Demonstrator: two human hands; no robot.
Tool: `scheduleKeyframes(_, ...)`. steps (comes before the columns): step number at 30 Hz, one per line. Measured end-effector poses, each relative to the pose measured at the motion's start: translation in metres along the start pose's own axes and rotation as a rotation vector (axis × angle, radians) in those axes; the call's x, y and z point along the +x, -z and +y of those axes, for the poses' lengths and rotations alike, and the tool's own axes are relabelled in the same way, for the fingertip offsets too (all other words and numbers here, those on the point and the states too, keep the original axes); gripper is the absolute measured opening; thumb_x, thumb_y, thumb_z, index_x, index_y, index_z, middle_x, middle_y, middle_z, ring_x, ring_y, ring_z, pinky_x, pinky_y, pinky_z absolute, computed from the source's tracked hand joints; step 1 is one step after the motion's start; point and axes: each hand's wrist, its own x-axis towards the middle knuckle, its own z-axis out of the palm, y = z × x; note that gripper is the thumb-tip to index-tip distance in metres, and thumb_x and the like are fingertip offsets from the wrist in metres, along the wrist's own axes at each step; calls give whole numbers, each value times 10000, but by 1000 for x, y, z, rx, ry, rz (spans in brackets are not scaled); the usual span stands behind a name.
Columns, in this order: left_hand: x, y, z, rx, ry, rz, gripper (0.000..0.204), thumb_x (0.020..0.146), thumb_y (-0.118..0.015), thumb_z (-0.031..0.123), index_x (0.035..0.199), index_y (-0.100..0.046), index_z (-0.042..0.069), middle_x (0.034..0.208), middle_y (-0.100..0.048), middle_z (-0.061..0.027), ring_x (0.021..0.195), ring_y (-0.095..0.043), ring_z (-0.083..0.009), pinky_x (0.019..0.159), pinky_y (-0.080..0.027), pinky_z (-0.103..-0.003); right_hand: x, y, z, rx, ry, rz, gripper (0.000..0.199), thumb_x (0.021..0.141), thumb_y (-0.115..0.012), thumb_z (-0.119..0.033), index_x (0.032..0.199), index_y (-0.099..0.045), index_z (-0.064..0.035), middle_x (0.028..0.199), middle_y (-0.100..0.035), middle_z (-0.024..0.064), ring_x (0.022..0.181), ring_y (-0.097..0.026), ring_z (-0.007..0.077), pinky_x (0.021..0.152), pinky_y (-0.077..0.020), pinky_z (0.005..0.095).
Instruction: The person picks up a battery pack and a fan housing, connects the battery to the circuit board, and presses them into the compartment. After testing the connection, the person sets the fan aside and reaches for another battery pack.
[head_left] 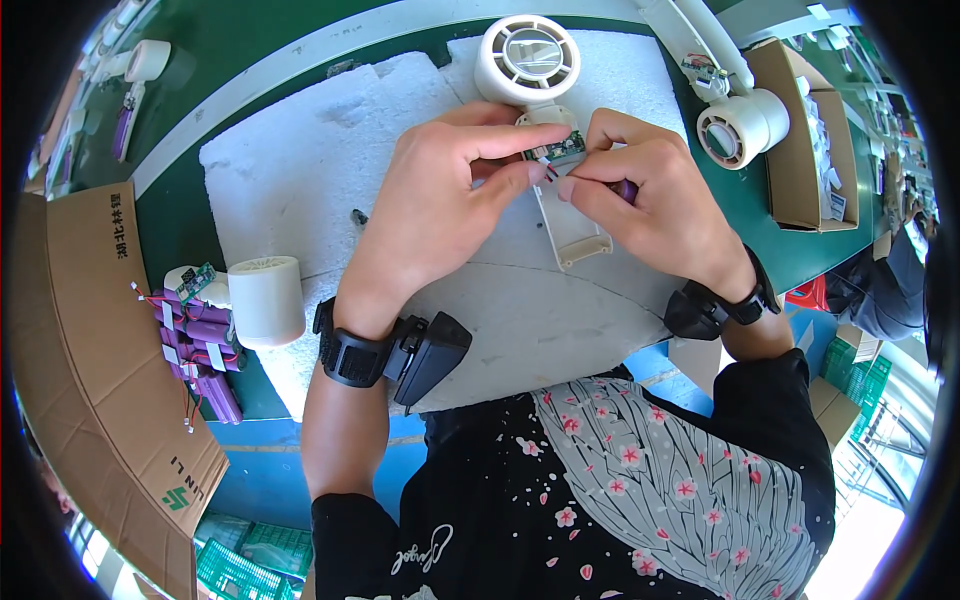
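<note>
A white handheld fan body (527, 58) lies on a white foam sheet (300, 170), its round head far from me and its open handle (575, 240) pointing toward me. My left hand (440, 195) pinches a small green circuit board (562, 150) with red wires at the top of the handle. My right hand (650, 190) meets it from the right, fingers closed on a purple battery cell (625, 188) that is mostly hidden.
A white fan part (266, 300) stands at the foam's left edge beside a pile of purple battery cells with boards (200, 345). Another white fan (740, 125) and a cardboard box (805, 150) sit at the right. Flat cardboard (100, 330) lies left.
</note>
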Motion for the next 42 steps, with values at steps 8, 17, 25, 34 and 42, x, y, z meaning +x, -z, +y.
scheduleKeyframes(8, 0, -2, -2, 9, -53, 23, 300, 840, -631, -25, 1127, -681, 47, 1011, -649, -136, 832, -679, -224, 773, -539, -291, -1, -1, 1, -69, 70, 30, 69, 791, -696, -36, 807, -697, 31, 748, -474, 72, 566, -466, 159, 518, -359, 285)
scheduleKeyframes(17, 2, -3, -2, 87, -56, 7, 343, 819, -625, -28, 1147, -679, 58, 1027, -647, -128, 840, -655, -162, 756, -544, -266, 2, 2, 7, -149, 183, 59, 60, 786, -709, -25, 816, -677, 17, 771, -497, 82, 590, -504, 169, 534, -408, 292)
scheduleKeyframes(25, -1, -3, 0, 200, -81, 3, 363, 779, -650, -43, 1120, -698, 73, 1030, -670, -126, 818, -673, -142, 721, -560, -262, 3, -2, 2, -123, 65, 167, 236, 773, -724, -22, 987, -623, -20, 959, -591, 68, 672, -616, 158, 555, -495, 257)
scheduleKeyframes(34, -2, -4, 1, 210, -119, 32, 340, 760, -659, -40, 1080, -710, 63, 926, -698, -91, 702, -681, -133, 669, -549, -244, 3, 1, 8, -171, 130, 137, 341, 727, -752, -36, 1052, -651, -28, 1103, -656, 83, 695, -647, 167, 615, -537, 250)
scheduleKeyframes(42, 0, -9, -2, 174, -126, 92, 282, 739, -669, 5, 1012, -721, 57, 781, -668, -110, 616, -656, -177, 621, -534, -262, 6, 1, 9, -180, 135, 156, 293, 707, -750, -33, 990, -675, -25, 1046, -688, 103, 711, -653, 176, 651, -539, 248)
